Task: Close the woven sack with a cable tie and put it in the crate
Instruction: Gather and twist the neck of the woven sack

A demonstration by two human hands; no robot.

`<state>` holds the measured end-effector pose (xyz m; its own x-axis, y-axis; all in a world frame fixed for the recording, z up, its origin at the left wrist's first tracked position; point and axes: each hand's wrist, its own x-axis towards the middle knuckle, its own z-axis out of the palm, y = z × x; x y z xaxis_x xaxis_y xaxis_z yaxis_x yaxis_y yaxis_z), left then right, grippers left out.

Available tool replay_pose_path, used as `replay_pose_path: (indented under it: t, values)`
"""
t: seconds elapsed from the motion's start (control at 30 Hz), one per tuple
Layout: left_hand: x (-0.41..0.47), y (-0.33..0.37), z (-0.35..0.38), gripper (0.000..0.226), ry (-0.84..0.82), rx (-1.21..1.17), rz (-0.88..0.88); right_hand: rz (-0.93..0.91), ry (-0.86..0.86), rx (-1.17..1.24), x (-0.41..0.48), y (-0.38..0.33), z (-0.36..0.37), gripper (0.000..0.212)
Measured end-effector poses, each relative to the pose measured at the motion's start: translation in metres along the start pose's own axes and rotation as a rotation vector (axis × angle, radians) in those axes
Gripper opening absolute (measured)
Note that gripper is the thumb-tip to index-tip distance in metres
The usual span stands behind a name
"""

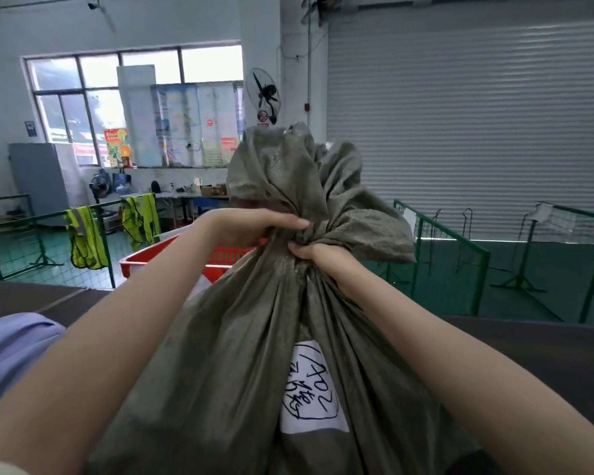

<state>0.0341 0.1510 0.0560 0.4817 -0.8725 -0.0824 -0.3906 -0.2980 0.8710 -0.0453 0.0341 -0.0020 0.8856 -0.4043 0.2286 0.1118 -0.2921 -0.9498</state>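
Two hands, left hand [254, 224] and right hand [318, 253], clenched on gathered neck of woven sack [254, 337], near centre. Fabric soft, probably slippery; seems bulky. Best hold: the neck. Red crate [141, 264] beyond, far left. No tie visible.

A dark brown work surface [528, 351] spans the foreground. The olive woven sack [240, 354] appears to rest on it, though the base lies outside the view; a white label [311, 392] with handwritten marks is fixed to its front. A pale lavender cloth [11, 354] lies on the surface at the left. Behind the sack, a red crate [141, 264] is partly hidden; its support cannot be determined.
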Motion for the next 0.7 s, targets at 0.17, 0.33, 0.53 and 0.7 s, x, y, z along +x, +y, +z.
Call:
replay_pose_path:
  t: [0.17,0.33,0.53,0.7]
  values:
    - [-0.029,-0.046,-0.004,0.107,-0.107,0.230,-0.187,0.091,-0.095,-0.006,0.004,-0.010,0.008,0.061]
    - [-0.021,-0.069,0.042,0.032,0.203,-0.100,0.107,-0.006,-0.145,-0.244,-0.002,-0.037,0.030,0.060]
    - [-0.008,-0.064,0.057,0.045,0.679,-0.473,0.212,-0.049,-0.203,-0.373,-0.008,-0.048,0.033,0.060]
    - [-0.013,-0.051,0.044,0.044,0.740,-0.488,0.123,0.137,-0.538,-0.395,-0.022,-0.069,-0.016,0.037]
